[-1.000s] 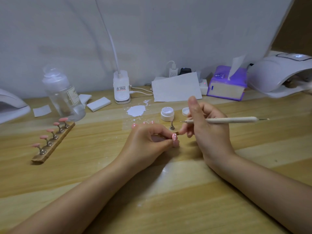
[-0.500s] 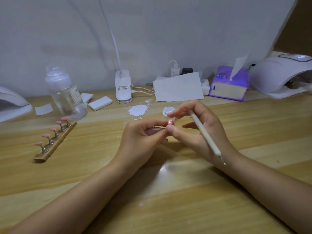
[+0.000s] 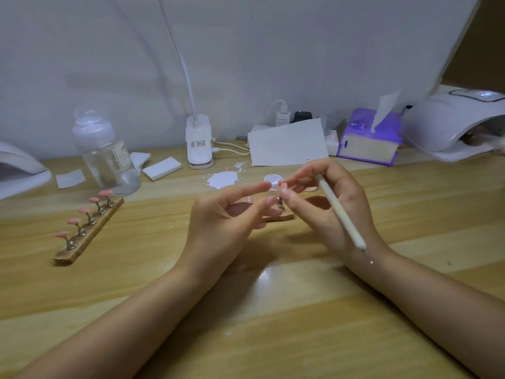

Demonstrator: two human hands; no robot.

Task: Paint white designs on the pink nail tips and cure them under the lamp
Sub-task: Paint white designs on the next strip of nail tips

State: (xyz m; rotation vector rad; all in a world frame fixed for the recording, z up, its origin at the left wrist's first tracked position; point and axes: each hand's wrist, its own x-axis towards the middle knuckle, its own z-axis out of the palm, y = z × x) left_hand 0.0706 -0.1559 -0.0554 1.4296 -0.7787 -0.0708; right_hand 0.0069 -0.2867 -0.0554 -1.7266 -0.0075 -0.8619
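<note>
My right hand (image 3: 328,209) keeps a white dotting pen (image 3: 340,213) tucked between its fingers, tip pointing back toward my wrist. Its thumb and forefinger pinch a small pink nail tip (image 3: 283,187), and a metal stand (image 3: 280,207) hangs just below. My left hand (image 3: 221,222) is beside it with fingers loosely spread, holding nothing. A small open jar of white gel (image 3: 271,181) stands behind the fingertips. A wooden strip (image 3: 90,236) on the left carries several pink nail tips on metal stands. The white curing lamp (image 3: 453,124) sits at the far right.
A second lamp (image 3: 19,170) is at the left edge. A clear bottle (image 3: 106,157), white blocks (image 3: 161,168), a desk lamp base (image 3: 199,143), a paper sheet (image 3: 287,143) and a purple tissue box (image 3: 369,138) line the back. A white smear (image 3: 222,179) marks the wooden table.
My left hand let go of the nail tip and spread its fingers. My right hand swung the pen round to point backward and took the tip between thumb and forefinger.
</note>
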